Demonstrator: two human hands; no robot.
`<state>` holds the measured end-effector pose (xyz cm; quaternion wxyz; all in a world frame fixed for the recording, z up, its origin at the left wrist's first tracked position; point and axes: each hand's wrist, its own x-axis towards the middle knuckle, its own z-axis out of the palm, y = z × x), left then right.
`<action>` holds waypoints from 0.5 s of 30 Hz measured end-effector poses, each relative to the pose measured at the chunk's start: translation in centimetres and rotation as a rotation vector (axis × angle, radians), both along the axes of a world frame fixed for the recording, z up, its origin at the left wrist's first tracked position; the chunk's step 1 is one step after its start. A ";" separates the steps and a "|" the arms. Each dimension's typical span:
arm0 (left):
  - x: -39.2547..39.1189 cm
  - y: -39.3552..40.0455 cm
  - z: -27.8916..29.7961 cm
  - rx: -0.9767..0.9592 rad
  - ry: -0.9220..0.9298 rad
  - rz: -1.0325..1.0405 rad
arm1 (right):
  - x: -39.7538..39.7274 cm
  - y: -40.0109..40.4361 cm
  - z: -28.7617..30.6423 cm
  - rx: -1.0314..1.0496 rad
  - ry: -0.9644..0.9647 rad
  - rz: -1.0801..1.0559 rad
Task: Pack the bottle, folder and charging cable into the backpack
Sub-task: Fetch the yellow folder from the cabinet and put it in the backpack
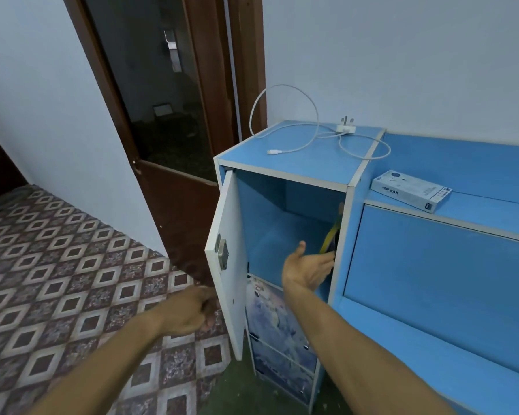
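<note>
Head view: right hand (pixel 307 269), palm up and fingers released, reaches into the open blue cabinet (pixel 285 166); white charging cable (pixel 304 139) lies above it. Left hand (pixel 189 311) grasps the cabinet door (pixel 226 265).

Right hand (pixel 307 269) reaches into open blue cabinet (pixel 285 166); charging cable (pixel 309 136) on top.

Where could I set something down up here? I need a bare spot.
The desk top is bare between the cable loop and the white box, and right of the box. The cabinet top is crowded: cable and plug sprawl across it, leaving only its front-right corner.
</note>
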<state>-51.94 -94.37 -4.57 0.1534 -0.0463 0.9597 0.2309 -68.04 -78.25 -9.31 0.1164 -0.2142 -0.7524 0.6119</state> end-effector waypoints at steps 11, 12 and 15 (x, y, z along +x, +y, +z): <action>0.3 -1.6 -0.3 0.076 -0.002 0.013 | -4.0 -0.2 -0.6 0.165 -0.084 -0.033; 0.3 -1.7 -0.3 0.081 -0.008 0.013 | -4.2 0.1 -0.4 0.181 -0.078 -0.002; 0.2 -1.9 -0.4 0.107 -0.023 0.020 | -3.5 0.6 -0.2 0.278 0.009 0.053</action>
